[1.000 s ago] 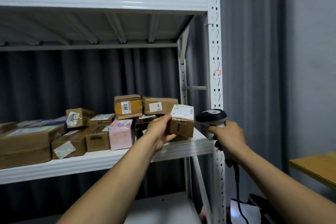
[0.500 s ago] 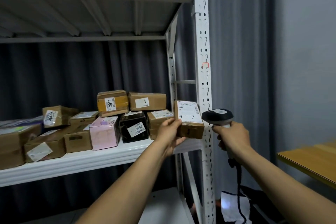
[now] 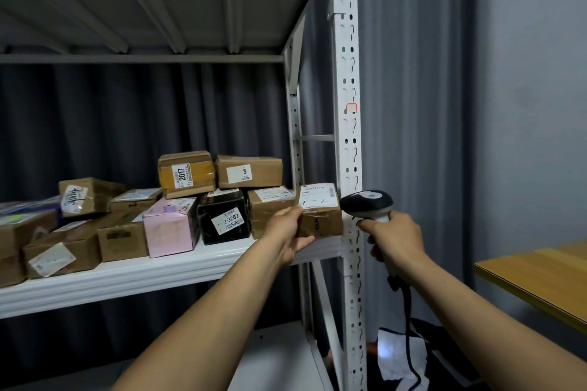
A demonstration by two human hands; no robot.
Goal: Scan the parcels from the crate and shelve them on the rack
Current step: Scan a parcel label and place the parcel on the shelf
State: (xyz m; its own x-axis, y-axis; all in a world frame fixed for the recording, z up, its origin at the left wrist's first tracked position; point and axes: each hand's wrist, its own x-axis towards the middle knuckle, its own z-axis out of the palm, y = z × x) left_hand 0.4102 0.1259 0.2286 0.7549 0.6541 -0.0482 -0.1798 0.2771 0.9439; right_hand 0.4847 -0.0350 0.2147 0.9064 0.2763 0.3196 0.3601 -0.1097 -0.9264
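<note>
Now that the small parcel (image 3: pixel 320 216) has passed inside the rack post (image 3: pixel 349 73) onto the right end of the middle shelf (image 3: pixel 158 273), shelving looks almost done. Earlier it was held in front of the post. The left hand (image 3: pixel 287 232) fingers grasp it, and the right hand (image 3: pixel 397 238) fingers grip the scanner (image 3: pixel 368 203).

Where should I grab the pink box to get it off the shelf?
Come from the front: grip the pink box by its bare top front edge and slide it out. A brown box and the black box crowd its sides, so fingers probably won't fit there.
</note>
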